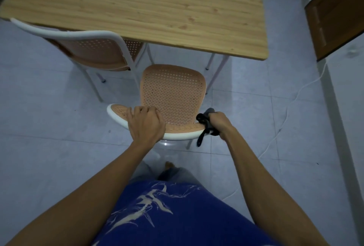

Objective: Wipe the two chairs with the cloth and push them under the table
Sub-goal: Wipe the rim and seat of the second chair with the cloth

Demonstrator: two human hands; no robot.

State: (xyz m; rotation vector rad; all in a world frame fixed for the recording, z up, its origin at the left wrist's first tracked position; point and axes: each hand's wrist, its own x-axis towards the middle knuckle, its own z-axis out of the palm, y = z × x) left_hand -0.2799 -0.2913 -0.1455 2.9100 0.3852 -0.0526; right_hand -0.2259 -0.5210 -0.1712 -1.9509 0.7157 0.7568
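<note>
Blue cloth of the person's shirt (pixel 177 216), streaked with a white pattern, fills the bottom of the frame, and both bare forearms reach up from it to the centre. Left hand (pixel 144 123) lies curled over the white top rail of the near chair (pixel 173 96), fingers wrapped down onto its cane-weave backrest. Right hand (pixel 219 124) is closed in a fist at the rail's right end, gripping the dark cloth (pixel 206 123), which is bunched in the palm with a black loop hanging below the rail. This chair stands in the middle of the frame with its seat pointed at the worktop (pixel 137 9), the front edge of the seat just short of the wooden edge, so it is not yet pushed in. Second chair (pixel 94 52), at the left of the frame, has its seat already partly beneath the worktop, though its backrest stands clear of the edge. By my judgement the wiping is largely over or nearly so, and what is left is sliding the near chair forward and perhaps seating the other fully. No brand, label or readable writing shows anywhere; the shirt's marks are not legible as letters.
</note>
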